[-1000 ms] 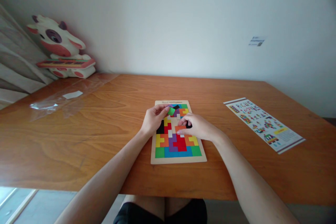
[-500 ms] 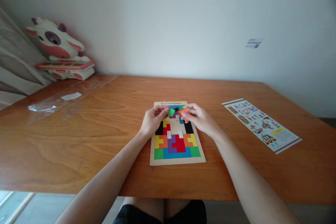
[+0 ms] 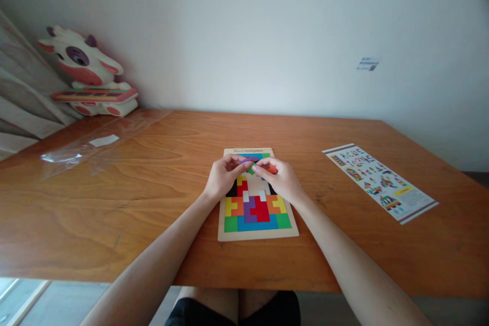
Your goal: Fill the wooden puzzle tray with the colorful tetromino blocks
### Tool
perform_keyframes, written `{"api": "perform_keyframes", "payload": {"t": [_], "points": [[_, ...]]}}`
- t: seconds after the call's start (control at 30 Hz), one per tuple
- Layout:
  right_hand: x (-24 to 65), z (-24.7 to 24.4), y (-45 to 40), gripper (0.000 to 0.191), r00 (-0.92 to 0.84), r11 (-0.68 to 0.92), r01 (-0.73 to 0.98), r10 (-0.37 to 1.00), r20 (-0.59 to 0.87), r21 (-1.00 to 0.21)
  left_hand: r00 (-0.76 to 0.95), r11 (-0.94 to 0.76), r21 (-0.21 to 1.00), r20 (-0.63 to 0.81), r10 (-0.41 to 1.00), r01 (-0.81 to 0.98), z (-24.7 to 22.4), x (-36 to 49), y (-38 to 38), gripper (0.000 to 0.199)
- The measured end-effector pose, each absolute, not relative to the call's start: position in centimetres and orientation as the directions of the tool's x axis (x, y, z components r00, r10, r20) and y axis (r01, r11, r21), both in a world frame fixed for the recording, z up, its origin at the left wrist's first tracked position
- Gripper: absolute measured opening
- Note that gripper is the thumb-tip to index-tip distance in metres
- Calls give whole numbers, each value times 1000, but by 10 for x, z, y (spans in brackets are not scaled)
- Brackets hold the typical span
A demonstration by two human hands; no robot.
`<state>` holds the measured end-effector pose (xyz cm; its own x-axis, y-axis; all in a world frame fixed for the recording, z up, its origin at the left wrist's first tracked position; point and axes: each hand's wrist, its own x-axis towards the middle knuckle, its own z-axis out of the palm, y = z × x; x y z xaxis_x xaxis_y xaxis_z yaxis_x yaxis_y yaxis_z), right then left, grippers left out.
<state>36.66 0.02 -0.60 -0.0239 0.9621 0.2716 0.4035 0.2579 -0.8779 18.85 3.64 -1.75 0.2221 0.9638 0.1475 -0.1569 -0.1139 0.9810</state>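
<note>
Over the upper half of a wooden block-puzzle board (image 3: 258,235), my two hands meet fingertip to fingertip. A small green puzzle piece (image 3: 251,168) shows between them, pinched by my left hand (image 3: 224,175) and touched by the fingertips of my right hand (image 3: 281,177). Tucked in my right fingers is an orange puzzle piece (image 3: 272,168). Something purple shows just above the left fingertips; whether it is held or lies on the board I cannot tell. Colored pieces fill the board's lower part, including a red piece (image 3: 261,211). My hands hide much of its upper part.
A printed pattern sheet (image 3: 382,183) lies on the wooden table (image 3: 160,173) to the right. Clear plastic wrapping (image 3: 72,157) is at the left, in front of a cow-shaped toy keyboard (image 3: 95,94). A wall (image 3: 244,35) stands behind the table.
My right hand has moved left, bringing its fingertips to the green piece at my left hand. The orange piece is now mostly covered by the right fingers.
</note>
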Motion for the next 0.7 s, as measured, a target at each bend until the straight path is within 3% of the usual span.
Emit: {"api": "perform_keyframes", "payload": {"t": [0.13, 0.27, 0.5, 0.7], "points": [[374, 0, -1, 18, -13, 320, 439, 936, 351, -840, 92, -119, 971, 141, 986, -206, -19, 187, 40, 35], [381, -2, -2, 7, -276, 567, 572, 813, 512, -592, 7, -74, 947, 80, 997, -313, -23, 183, 47, 38], [382, -12, 1, 17, -541, 725, 644, 658, 524, -246, 12, -59, 942, 67, 998, -330, -25, 181, 49, 39], [385, -9, 2, 19, -608, 745, 636, 645, 463, -202, 25, -45, 942, 57, 998, -334, -24, 181, 48, 39]]}}
